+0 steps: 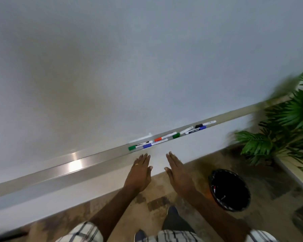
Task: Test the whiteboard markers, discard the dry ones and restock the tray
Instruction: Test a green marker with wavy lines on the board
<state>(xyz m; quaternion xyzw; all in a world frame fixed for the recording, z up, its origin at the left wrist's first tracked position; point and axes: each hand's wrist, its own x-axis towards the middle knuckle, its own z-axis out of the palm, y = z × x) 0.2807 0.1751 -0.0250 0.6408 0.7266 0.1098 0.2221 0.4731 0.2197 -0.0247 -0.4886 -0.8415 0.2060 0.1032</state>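
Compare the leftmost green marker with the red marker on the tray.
The leftmost green marker has a green cap; the red marker has a red-orange one. The green one ends the row; the red one lies further right, mid-row. Both lie capped along the tray, caps to the left.

Blurry plant; labels on markers illegibly small.

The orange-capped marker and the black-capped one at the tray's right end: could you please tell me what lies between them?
In the head view, a green-capped marker lies between them, beside a blue-capped marker.
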